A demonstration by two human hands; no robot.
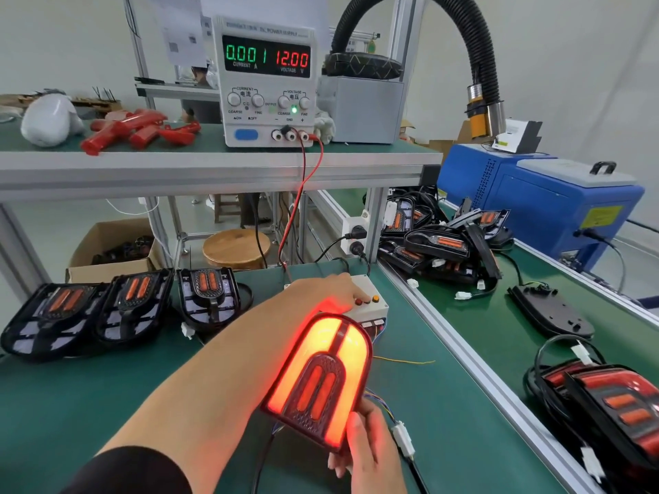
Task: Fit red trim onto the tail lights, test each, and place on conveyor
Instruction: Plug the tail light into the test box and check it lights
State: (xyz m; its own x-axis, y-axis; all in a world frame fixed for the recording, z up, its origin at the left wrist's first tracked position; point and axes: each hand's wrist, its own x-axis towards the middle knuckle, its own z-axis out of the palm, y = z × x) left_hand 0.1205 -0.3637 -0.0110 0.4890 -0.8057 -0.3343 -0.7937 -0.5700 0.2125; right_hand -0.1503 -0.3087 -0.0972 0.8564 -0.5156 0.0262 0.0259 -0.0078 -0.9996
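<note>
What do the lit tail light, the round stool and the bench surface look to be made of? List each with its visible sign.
Lit tail light: translucent red plastic lens, glossy; light glows through it, dark patterned plastic centre.
Round stool: wood, smooth and probably varnished; pale grain and a slight sheen show on top.
Bench surface: green matte mat, likely rubber or vinyl; flat, no glare, edged by a silver aluminium-looking rail.
</note>
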